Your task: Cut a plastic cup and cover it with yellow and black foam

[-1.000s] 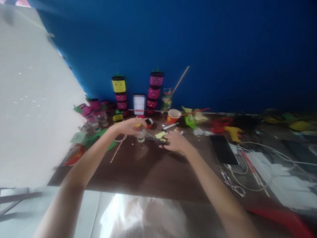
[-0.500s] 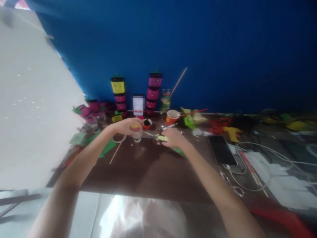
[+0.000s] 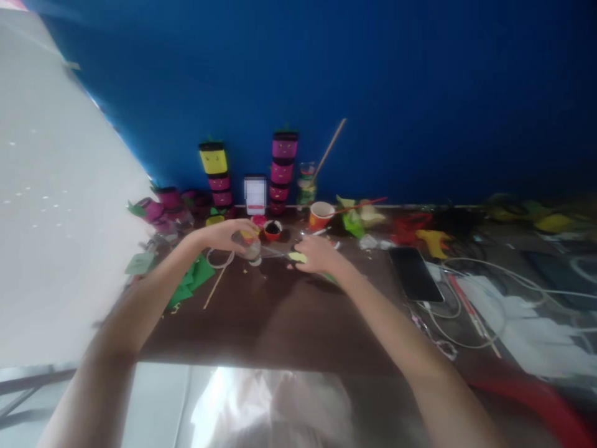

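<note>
At the middle of the table my left hand (image 3: 226,235) is closed around a small clear plastic bottle (image 3: 253,251). A yellow patch shows by its fingertips; whether it belongs to the bottle cannot be made out. My right hand (image 3: 316,252) is closed on scissors (image 3: 275,252), whose thin grey blades point left toward the bottle. Their yellow and black handle is mostly covered by my fingers. Behind the hands stands a small red cup (image 3: 273,230) with dark contents. Small scraps lie below the blades.
At the back stand a yellow-and-purple stack (image 3: 219,180), a purple stack (image 3: 282,171), a phone (image 3: 255,194) and a paper cup (image 3: 321,216). Green sheets (image 3: 193,280) and a wooden stick (image 3: 217,283) lie left. To the right are a dark tablet (image 3: 415,275), a yellow glue gun (image 3: 435,242) and white cables (image 3: 459,317).
The view has shifted a little, so everything sits slightly farther left and higher. Both hands keep their grips on the bottle and scissors; more of the green sheets shows beside my left forearm.
</note>
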`<state>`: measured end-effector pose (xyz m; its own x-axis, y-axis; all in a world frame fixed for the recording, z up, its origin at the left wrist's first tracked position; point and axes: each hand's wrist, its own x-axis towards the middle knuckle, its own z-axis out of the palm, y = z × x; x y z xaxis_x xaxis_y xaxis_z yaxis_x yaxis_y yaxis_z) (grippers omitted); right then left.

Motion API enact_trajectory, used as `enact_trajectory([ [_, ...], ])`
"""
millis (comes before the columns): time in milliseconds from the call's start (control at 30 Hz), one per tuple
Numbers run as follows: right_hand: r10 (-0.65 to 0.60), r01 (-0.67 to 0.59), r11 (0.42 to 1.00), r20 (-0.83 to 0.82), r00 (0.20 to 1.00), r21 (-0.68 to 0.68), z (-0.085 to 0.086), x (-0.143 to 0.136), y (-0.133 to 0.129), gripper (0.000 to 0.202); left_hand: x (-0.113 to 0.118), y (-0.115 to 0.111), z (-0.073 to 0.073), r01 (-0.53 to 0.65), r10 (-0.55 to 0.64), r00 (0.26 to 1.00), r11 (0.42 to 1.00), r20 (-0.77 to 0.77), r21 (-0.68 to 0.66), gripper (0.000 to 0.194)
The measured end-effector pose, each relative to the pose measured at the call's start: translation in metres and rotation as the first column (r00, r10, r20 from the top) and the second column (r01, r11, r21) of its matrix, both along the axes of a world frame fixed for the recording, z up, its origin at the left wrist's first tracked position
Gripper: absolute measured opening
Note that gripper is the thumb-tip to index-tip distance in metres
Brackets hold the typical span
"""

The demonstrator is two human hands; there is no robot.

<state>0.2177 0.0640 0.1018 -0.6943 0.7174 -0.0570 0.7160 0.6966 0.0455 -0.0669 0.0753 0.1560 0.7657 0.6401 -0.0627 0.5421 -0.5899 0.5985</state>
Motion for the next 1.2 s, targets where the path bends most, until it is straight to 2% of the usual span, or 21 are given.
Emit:
enact_trajectory([
  [200, 0.02, -0.02, 1.0, 0.061, 0.998, -0.003, 0.008, -0.005, 0.002, 0.048, -0.005, -0.002, 0.0, -0.011, 0.011, 1.0, 1.0, 0.016, 0.011, 0.037],
  [500, 0.065, -0.058, 0.997, 0.187, 0.98, -0.041, 0.054, -0.02, 0.001, 0.049, -0.007, -0.002, -0.004, 0.007, -0.008, 0.998, 1.0, 0.056, 0.006, 0.034],
  [700, 0.122, -0.124, 0.992, 0.265, 0.956, -0.01, 0.067, -0.035, 0.005, 0.042, 0.001, 0.0, -0.001, 0.04, -0.041, 0.999, 0.999, 0.029, 0.017, 0.037],
  [800, 0.184, -0.182, 0.983, 0.272, 0.945, -0.031, 0.065, -0.041, 0.01, 0.043, 0.01, 0.001, -0.002, 0.075, -0.075, 0.997, 0.997, 0.01, -0.002, 0.034],
  [900, 0.249, -0.233, 0.968, 0.238, 0.939, -0.094, 0.055, -0.041, 0.016, 0.051, 0.015, 0.002, -0.004, 0.08, -0.08, 0.997, 0.997, -0.012, -0.012, 0.032],
  [1067, 0.212, -0.2, 0.976, 0.159, 0.964, -0.085, 0.031, -0.03, 0.019, 0.057, 0.008, 0.004, -0.006, 0.092, -0.092, 0.995, 0.996, 0.031, -0.009, 0.034],
  [1200, 0.187, -0.182, 0.982, 0.138, 0.973, -0.048, 0.022, -0.031, 0.012, 0.056, 0.005, 0.005, -0.008, 0.087, -0.087, 0.996, 0.996, 0.031, -0.014, 0.034],
])
